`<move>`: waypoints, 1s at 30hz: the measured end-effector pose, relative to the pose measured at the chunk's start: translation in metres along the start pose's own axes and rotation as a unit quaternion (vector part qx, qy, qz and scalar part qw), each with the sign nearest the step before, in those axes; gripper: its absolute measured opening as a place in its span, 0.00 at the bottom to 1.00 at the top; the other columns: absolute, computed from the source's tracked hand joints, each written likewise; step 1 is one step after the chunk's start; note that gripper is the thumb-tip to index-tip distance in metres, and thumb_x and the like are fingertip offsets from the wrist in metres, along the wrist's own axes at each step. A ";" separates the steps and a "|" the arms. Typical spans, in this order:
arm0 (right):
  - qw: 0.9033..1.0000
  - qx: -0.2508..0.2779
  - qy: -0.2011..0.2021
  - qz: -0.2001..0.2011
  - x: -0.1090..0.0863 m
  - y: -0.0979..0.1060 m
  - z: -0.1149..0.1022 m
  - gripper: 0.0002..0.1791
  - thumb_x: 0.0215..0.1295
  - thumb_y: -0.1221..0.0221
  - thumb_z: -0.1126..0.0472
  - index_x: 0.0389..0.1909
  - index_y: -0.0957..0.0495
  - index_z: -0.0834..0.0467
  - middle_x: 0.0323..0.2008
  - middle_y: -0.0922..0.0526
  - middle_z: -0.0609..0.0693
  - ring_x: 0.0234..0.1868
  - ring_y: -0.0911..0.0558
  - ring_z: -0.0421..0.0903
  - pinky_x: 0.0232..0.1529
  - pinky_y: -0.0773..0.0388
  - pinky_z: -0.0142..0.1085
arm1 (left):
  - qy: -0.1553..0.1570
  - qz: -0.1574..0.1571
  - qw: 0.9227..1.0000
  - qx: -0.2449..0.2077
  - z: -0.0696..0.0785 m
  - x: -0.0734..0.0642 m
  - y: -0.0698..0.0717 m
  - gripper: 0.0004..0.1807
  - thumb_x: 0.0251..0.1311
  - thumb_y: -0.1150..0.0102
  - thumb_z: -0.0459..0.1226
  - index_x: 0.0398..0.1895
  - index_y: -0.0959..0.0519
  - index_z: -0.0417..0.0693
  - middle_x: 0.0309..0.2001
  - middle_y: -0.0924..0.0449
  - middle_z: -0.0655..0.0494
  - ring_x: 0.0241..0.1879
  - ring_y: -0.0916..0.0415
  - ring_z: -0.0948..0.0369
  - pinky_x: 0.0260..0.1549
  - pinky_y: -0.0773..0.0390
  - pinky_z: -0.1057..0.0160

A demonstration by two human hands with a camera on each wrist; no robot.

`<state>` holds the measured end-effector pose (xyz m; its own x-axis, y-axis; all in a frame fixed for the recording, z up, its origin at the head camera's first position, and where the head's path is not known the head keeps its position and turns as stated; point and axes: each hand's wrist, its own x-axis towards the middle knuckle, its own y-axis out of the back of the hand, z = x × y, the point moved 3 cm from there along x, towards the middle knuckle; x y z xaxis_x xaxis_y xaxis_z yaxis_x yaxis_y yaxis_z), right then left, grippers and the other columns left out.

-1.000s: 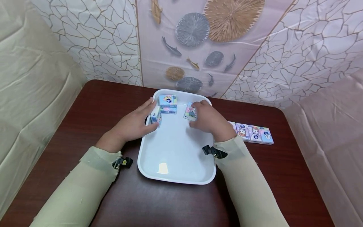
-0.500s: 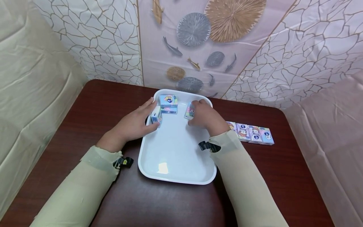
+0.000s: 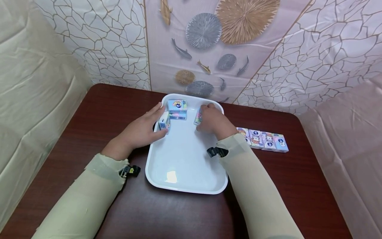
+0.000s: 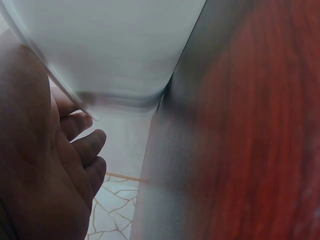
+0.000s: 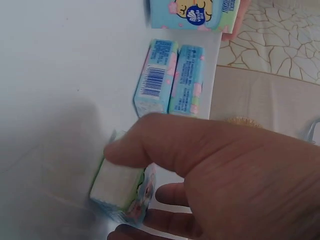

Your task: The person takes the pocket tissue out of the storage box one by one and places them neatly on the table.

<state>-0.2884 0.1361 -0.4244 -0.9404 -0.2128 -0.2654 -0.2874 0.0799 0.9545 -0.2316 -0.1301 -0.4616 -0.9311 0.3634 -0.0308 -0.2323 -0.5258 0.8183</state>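
Passage: tray (image 3: 185,157), near half, open to you.
Obstacles: its raised rim (image 3: 185,191); your left hand (image 3: 141,131) at the left side; packs (image 3: 177,105), far-left corner; your right hand (image 3: 214,122), far right.

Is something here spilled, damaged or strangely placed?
Nothing stands out: no spill shows in the tray, and the packs beside it lie in a row. The pack at the right hand is partly hidden.

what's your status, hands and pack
Right hand gripping tissue pack, inside tray. Left hand at tray's left edge. Nothing visibly in the way.
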 end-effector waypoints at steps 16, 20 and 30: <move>1.000 -0.013 0.009 -0.018 -0.001 -0.005 0.000 0.47 0.61 0.29 0.59 0.79 0.39 0.62 0.69 0.36 0.60 0.58 0.28 0.53 0.63 0.22 0.46 | 0.000 -0.003 1.000 -0.002 0.001 -0.001 0.001 0.51 0.69 0.45 0.65 0.87 0.58 0.68 0.87 0.68 0.68 0.85 0.55 0.53 0.76 0.37 0.39; 1.000 -0.014 0.013 -0.022 -0.001 -0.006 -0.001 0.47 0.61 0.29 0.61 0.79 0.39 0.61 0.69 0.36 0.58 0.58 0.28 0.53 0.62 0.22 0.44 | 0.001 -0.003 1.000 0.000 0.000 0.000 0.000 0.51 0.69 0.45 0.65 0.87 0.59 0.69 0.87 0.67 0.67 0.85 0.54 0.52 0.76 0.37 0.39; 0.999 -0.007 0.018 -0.028 -0.009 -0.001 -0.004 0.49 0.60 0.28 0.60 0.80 0.40 0.58 0.73 0.37 0.58 0.59 0.28 0.53 0.67 0.22 0.48 | 0.003 -0.003 1.000 -0.001 0.001 0.000 0.000 0.51 0.69 0.44 0.64 0.87 0.59 0.69 0.86 0.69 0.71 0.85 0.55 0.52 0.77 0.38 0.38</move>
<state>-0.2788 0.1337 -0.4226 -0.9157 -0.2521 -0.3131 -0.3362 0.0534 0.9403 -0.2315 -0.1297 -0.4611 -0.9316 0.3615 -0.0385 -0.2379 -0.5260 0.8165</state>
